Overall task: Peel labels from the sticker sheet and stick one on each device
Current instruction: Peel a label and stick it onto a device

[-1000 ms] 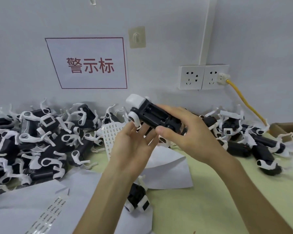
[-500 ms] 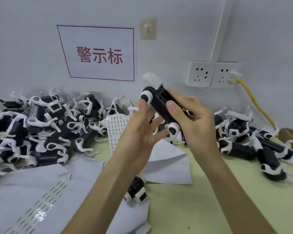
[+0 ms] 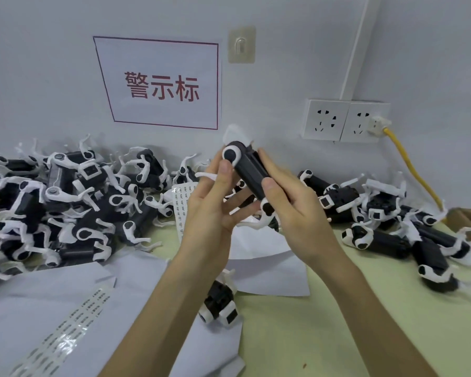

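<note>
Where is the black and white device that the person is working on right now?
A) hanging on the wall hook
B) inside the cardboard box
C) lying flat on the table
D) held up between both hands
D: the device is up off the table, gripped by the right hand, with the left hand touching it from the other side.

Your right hand grips a black-and-white plastic device, held up above the pale green table. Your left hand touches it with straight fingers, thumb tip on its round white end cap. Just behind the left hand lies a white sticker sheet of small printed labels. A left heap of similar devices and a right heap line the wall under a white sign with red characters.
</note>
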A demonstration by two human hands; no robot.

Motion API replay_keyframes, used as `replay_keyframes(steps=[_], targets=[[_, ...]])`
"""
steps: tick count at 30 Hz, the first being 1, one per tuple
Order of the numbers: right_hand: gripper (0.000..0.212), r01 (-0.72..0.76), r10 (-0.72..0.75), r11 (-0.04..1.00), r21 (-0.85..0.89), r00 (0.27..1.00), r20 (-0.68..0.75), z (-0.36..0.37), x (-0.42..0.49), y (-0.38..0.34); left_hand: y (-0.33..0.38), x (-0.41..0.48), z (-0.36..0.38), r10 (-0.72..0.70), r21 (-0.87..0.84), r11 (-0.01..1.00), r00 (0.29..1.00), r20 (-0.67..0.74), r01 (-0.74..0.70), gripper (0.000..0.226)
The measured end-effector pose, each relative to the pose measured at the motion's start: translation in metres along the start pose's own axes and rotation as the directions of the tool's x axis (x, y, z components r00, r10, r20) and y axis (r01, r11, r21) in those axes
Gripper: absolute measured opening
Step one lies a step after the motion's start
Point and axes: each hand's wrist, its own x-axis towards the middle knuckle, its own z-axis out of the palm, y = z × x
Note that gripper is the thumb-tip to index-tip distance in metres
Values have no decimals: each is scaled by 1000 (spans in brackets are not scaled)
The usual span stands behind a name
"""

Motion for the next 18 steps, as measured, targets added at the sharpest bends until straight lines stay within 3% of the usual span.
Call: replay_keyframes(steps=[4,7,10,12,14,18], targets=[[39,54,-59,991,125,997,40,-13,0,-3,4,-1,0,-101,-98,991,991,-84,93,46],[48,60,-61,998,13,989,132,-20,-2,-3,9,0,-6,-177,-235,961,976,-125,144,41],[60,39,-34,999,-36,991,129,-8,-4,-3,10,-2,-3,-175,-216,965,978,-114,148,46],[63,21,-19,1000,-20,996,90,4,-5,-3,4,-3,6,-184,-116,978,979,-85,173,47],[57,13,-13,1000,3,1000,23,8,-5,-3,-4,-5,12,-160,-51,986,985,-57,157,45],[42,70,-70,997,-16,997,-24,9,-7,-3,-5,-2,7,-125,-125,985,989,-80,115,44]])
